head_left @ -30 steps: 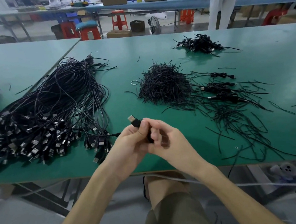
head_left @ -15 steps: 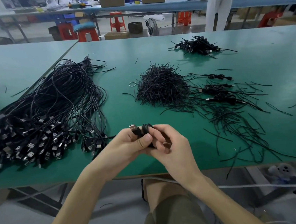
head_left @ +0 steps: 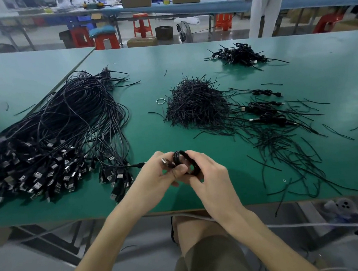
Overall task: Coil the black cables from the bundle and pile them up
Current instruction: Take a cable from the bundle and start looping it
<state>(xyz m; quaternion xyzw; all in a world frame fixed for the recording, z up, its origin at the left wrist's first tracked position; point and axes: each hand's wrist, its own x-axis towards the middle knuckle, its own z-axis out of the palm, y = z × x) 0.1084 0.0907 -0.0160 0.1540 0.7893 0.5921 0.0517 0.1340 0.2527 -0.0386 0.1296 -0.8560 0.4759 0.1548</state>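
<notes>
Head view: I see left hand (head_left: 155,175) and right hand (head_left: 209,176) both gripping the coil (head_left: 181,157), now fuller, right of the bundle (head_left: 52,137); winding looks nearly done.

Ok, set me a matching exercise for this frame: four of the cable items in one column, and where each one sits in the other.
Things:
1. cable bundle
2. heap of short ties
3. pile of coiled cables
4. half-wound coil

Places:
A. far right of the table
B. gripped by the left hand and right hand
C. left side, plugs toward the near edge
D. centre, beside a small ring

Pairs: 1-C, 2-D, 3-A, 4-B
</notes>
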